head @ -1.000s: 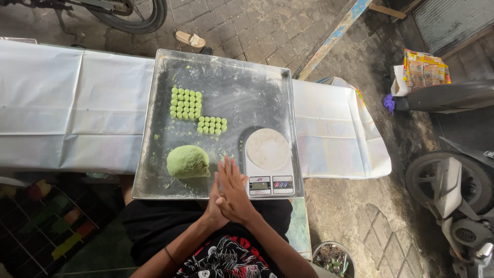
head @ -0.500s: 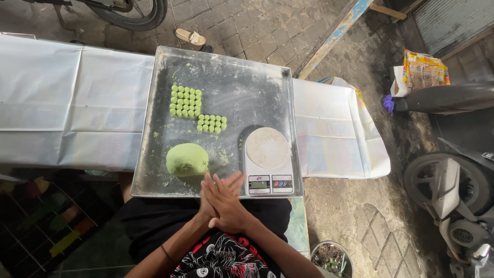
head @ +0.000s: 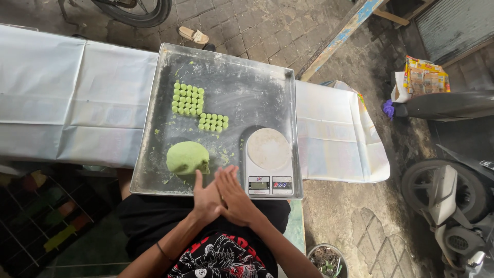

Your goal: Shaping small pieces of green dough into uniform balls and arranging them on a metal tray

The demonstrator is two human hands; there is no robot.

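My left hand (head: 205,200) and my right hand (head: 235,198) are pressed palm to palm, fingers stretched out, the right lying across the left. They hover over the near edge of a floured metal tray (head: 247,87). Whatever is between the palms is hidden. A green dough lump (head: 187,157) lies on the tray just beyond my left fingertips. Farther back, small green dough balls sit in a neat square block (head: 187,99), with a smaller block (head: 213,122) beside it. A white kitchen scale (head: 268,162) stands at the tray's near right corner, next to my right hand.
The tray rests on a table under a white cover (head: 67,92). Paved ground lies beyond, with a sandal (head: 193,35) and a wheel (head: 139,10). A scooter (head: 453,206) stands at the right, a yellow packet (head: 426,74) behind it, and a pot (head: 327,260) near my right elbow.
My palms have stayed together and slid against each other; the fingers now point a little more left and forward. The dough, balls and scale have not moved.
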